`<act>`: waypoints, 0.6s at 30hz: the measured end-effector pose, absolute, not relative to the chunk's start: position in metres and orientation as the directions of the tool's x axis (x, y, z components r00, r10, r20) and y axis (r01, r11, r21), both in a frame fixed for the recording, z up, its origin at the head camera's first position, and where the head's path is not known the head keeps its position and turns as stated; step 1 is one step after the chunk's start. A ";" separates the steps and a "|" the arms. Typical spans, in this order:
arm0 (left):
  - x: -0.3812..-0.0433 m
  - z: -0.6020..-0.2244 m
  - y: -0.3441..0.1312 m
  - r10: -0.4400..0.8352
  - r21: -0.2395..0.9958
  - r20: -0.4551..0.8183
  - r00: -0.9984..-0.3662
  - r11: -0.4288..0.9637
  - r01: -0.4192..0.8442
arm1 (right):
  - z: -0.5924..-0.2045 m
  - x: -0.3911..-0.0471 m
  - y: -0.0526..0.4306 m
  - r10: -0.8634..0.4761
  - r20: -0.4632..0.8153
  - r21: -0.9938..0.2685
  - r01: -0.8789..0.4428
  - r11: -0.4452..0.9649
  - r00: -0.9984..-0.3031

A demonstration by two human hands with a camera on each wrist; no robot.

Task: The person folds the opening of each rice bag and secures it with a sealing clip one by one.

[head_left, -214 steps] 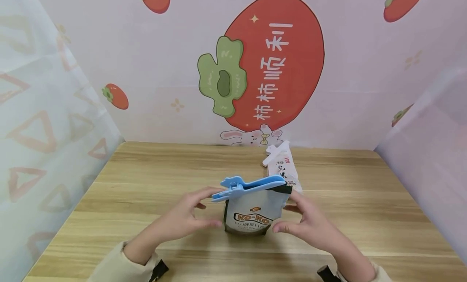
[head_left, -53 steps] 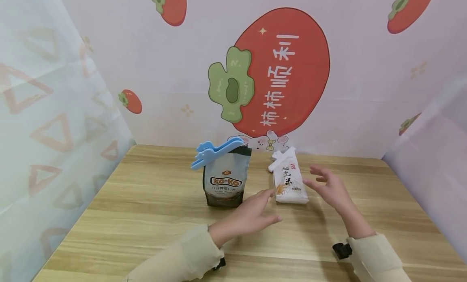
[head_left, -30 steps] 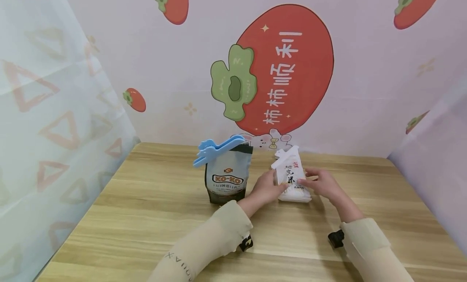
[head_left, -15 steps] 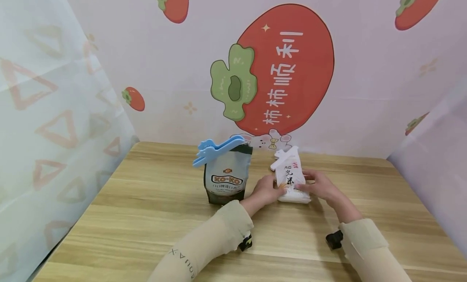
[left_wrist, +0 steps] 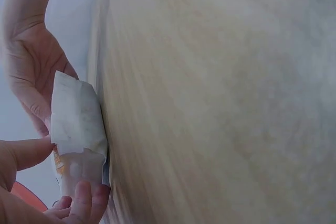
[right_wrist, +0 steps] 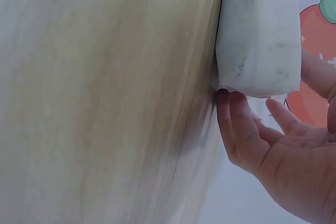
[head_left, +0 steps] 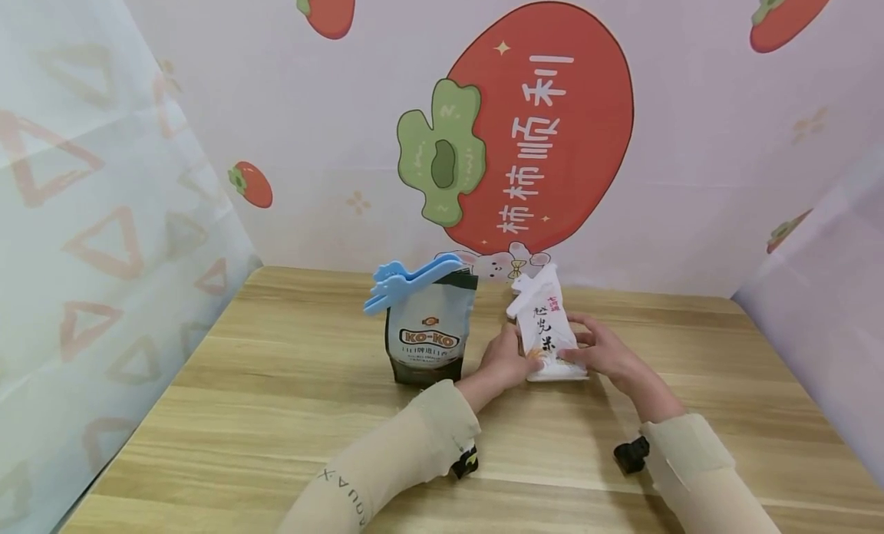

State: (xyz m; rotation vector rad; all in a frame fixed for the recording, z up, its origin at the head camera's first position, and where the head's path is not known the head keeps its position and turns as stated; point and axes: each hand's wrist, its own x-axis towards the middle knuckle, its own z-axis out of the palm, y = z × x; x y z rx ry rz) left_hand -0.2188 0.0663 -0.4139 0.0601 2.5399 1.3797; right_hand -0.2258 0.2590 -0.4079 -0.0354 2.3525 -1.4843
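A small white bag of rice (head_left: 545,323), printed with dark characters, leans back on the table with a white clip (head_left: 528,292) across its top. My left hand (head_left: 504,359) grips its left side, thumb on the front. On the opposite side my right hand (head_left: 611,357) holds it the same way, its thumb on the printed face. In the left wrist view the left fingers (left_wrist: 83,200) reach round the bag's edge close to the tabletop. The right wrist view shows the bag's pale bottom end (right_wrist: 260,40), with the right fingertips at its lower edge.
Left of my left hand stands a KO-KO bag (head_left: 428,338), dark at the base, with a blue clip (head_left: 414,282) along its top. A printed backdrop (head_left: 331,120) rises behind the wooden table (head_left: 276,411), and patterned cloth (head_left: 103,212) hangs at the sides.
The KO-KO bag, earlier between both hands, was set down at the left. Both hands then moved to the rice bag and took hold of it; its top has just tipped up slightly.
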 end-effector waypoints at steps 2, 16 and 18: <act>-0.218 -0.413 0.067 0.134 0.831 -0.214 -0.968 0.545 -0.108 | -0.407 -0.225 0.258 -0.212 -0.283 -0.891 0.174 0.420 -0.935; -0.203 -0.417 0.057 0.180 0.881 -0.100 -0.979 0.474 -0.003 | -0.411 -0.205 0.252 -0.193 -0.180 -0.945 0.115 0.307 -0.964; -0.201 -0.420 0.055 0.181 0.890 -0.089 -0.979 0.457 0.003 | -0.412 -0.201 0.250 -0.190 -0.165 -0.947 0.101 0.305 -0.968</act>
